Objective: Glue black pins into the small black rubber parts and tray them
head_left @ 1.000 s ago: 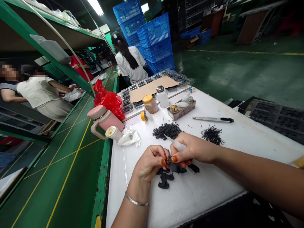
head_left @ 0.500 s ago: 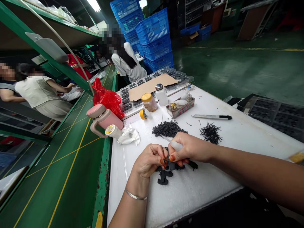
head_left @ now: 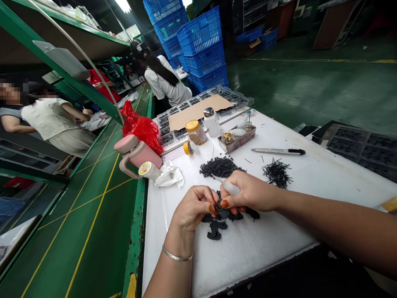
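My left hand (head_left: 194,209) is closed, thumb and fingertips pinching a small black part (head_left: 218,203) above the white tabletop (head_left: 257,248). My right hand (head_left: 251,190) meets it there, its thumb and fingertips pressed together at the same part. Tucked in the right hand is a white squeeze bottle (head_left: 231,189) with a thin pointed tip facing up and left. The fingers hide most of the small part. Below the hands lie several loose black plastic pieces (head_left: 214,231). Beyond them are a heap of tiny black rings (head_left: 218,166) and a pile of thin black pins (head_left: 277,174).
A pen-like tool (head_left: 277,151) lies behind the pins. Farther back stand a small tray (head_left: 237,142), a pump bottle (head_left: 211,124), a yellow-lidded jar (head_left: 196,133) and compartment boxes (head_left: 167,138). At left are a pink flask (head_left: 141,155) and green conveyor (head_left: 93,215). Co-workers sit beyond.
My two hands stay together at the small black part with only slight finger movement. The view has shifted a little. The co-worker in white at the back has lowered their head.
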`<state>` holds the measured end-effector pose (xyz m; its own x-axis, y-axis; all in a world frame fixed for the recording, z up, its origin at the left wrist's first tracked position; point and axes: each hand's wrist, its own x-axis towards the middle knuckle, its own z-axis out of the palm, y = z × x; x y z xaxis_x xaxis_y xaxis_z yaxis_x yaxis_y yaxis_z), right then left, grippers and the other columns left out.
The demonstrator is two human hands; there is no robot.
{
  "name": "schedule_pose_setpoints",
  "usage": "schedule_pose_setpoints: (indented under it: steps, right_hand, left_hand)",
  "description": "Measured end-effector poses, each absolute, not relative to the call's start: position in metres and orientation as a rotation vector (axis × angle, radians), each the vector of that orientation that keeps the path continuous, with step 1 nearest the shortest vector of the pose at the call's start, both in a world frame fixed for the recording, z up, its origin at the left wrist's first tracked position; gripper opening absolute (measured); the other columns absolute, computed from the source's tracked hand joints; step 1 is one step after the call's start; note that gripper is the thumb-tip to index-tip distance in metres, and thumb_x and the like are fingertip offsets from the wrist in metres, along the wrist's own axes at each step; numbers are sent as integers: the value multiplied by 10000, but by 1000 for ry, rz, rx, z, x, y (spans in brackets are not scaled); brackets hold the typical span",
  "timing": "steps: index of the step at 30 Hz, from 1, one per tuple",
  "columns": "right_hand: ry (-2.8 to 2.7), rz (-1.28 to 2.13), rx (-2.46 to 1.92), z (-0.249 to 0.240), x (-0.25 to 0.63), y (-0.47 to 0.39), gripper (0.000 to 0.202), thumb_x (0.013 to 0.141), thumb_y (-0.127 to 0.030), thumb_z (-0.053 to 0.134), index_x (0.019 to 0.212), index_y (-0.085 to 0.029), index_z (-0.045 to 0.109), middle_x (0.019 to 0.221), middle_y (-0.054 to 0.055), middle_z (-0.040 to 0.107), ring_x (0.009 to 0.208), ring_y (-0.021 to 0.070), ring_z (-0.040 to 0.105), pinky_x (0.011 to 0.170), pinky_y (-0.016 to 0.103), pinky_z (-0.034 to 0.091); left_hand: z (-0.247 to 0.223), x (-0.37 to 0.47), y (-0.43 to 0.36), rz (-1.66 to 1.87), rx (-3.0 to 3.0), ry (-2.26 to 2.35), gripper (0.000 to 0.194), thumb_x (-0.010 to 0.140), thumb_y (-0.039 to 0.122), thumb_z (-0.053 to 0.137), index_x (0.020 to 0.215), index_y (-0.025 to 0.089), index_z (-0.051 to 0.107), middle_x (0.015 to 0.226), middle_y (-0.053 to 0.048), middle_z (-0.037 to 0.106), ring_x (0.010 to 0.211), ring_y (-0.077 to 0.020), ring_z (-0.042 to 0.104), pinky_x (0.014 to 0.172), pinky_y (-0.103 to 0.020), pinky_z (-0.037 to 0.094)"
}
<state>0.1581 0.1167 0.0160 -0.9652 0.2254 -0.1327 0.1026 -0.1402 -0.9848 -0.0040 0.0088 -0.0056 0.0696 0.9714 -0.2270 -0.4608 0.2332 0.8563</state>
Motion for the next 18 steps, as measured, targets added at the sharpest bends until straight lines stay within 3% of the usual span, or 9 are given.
schedule_pose_setpoints:
  steps: [8, 15, 18]
  right_hand:
    - [-1782, 2208, -471, 16, 156, 119, 326, 679, -393, 731, 623, -127, 550, 531, 4, 599, 448, 85, 511, 425, 181, 384]
    - [-1714, 2062, -544, 15, 153, 112, 360, 699, -457, 711, 672, -122, 580, 604, 26, 628, 484, 86, 521, 464, 195, 409]
    - [-1763, 2037, -565, 16, 153, 110, 366, 685, -463, 721, 657, -124, 584, 592, 22, 619, 481, 91, 523, 459, 200, 410]
  left_hand:
    - [6, 5, 6, 1559, 720, 1224, 200, 668, 194, 792, 850, 171, 713, 800, -48, 702, 672, -129, 653, 577, -170, 538]
    - [10, 25, 3, 1725, 1011, 1678, 213, 674, 190, 776, 883, 206, 744, 845, -50, 728, 779, -188, 682, 723, -252, 573]
    - [10, 27, 0, 1698, 1197, 1772, 255, 681, 202, 774, 931, 237, 735, 902, -42, 724, 792, -200, 684, 716, -271, 581]
